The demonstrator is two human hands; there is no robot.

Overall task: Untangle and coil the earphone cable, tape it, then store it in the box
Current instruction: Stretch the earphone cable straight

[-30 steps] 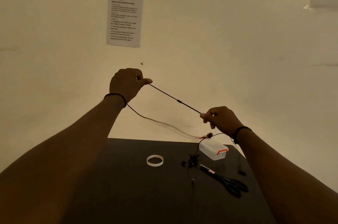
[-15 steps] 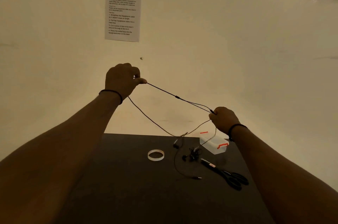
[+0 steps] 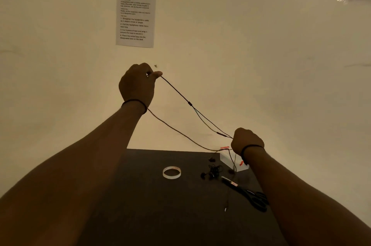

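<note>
So the earphone cable (image 3: pixel 181 96) is up in the air, stretched between both hands well above the surface (image 3: pixel 160 215). The left hand (image 3: pixel 137 87) is raised high and pinches the cable between thumb and curled fingers, while the right hand (image 3: pixel 247 141) sits lower, over the far right part of the surface, fingers curled round the two thinner strands past the splitter. Holding it spread out like that makes sense to me: a taut line shows where it crosses itself. A slack length droops from under the left wrist down toward the right hand, and the plug end hangs down near the scissors (image 3: pixel 249 193).

Looks like a small knot of cable and earbuds (image 3: pixel 210 172) sits on the surface, so I'd say untangling isn't finished. The tape roll (image 3: pixel 171 172) lies flat toward the far edge, middle-ish, and the box (image 3: pixel 230 160) with red latches is by the far right corner, partly behind the right wrist. All parked close for later steps, I guess.
</note>
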